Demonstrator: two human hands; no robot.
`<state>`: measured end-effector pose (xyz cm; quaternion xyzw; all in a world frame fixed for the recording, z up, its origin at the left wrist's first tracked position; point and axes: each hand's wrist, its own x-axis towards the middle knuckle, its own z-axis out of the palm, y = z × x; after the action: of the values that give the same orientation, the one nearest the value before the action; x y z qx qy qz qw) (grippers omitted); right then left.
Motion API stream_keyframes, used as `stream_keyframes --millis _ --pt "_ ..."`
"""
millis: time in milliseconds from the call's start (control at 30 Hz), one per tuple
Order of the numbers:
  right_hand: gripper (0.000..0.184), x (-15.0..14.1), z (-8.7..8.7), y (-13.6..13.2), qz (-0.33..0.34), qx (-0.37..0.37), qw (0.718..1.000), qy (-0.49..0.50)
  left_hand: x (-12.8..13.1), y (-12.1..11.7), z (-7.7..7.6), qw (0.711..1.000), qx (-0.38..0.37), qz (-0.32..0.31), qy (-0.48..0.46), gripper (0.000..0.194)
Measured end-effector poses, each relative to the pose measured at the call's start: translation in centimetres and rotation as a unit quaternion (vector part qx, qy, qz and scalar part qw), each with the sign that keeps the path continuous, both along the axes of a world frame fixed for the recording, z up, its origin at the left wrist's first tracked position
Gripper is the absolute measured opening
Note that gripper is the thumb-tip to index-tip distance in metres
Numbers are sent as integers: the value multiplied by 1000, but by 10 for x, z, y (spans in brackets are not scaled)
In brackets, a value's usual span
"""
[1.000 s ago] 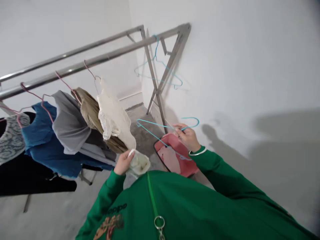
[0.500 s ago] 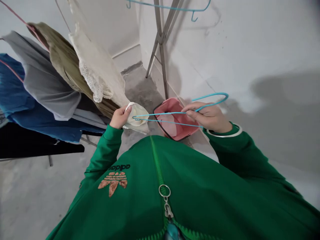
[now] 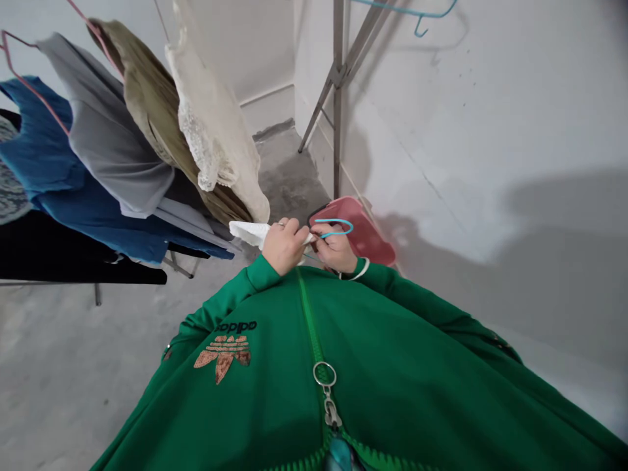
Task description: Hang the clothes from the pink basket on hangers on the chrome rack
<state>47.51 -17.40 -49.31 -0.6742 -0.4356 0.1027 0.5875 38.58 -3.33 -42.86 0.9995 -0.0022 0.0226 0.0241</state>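
Close in front of my jacket, my left hand (image 3: 285,247) is closed on a white garment (image 3: 249,232), whose bunched end sticks out to the left of it. My right hand (image 3: 337,250) grips a blue clothes hanger (image 3: 351,227) near its hook, which curves out above the fingers. My two hands almost touch. Most of the hanger's body is hidden behind the hands and the cloth. A thin blue stretch of it shows low between the hands.
A pink bucket (image 3: 367,232) stands beyond my right hand by the wall. At left hang a cream lace garment (image 3: 216,111), an olive one (image 3: 147,91), a grey one (image 3: 105,118) and a blue one (image 3: 93,203). A metal rack (image 3: 337,98) carries another blue hanger (image 3: 419,13).
My right hand has moved left with the hanger, up against my left hand. The white garment now covers most of the hanger's body. The view has shifted slightly.
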Motion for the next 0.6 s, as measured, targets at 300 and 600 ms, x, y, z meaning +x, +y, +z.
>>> stream_keyframes --millis 300,600 --pt "30 21 10 3 49 23 998 -12 4 10 8 1000 20 6 -23 24" --pt "16 30 21 2 -130 129 957 -227 3 39 15 993 -32 111 15 25"
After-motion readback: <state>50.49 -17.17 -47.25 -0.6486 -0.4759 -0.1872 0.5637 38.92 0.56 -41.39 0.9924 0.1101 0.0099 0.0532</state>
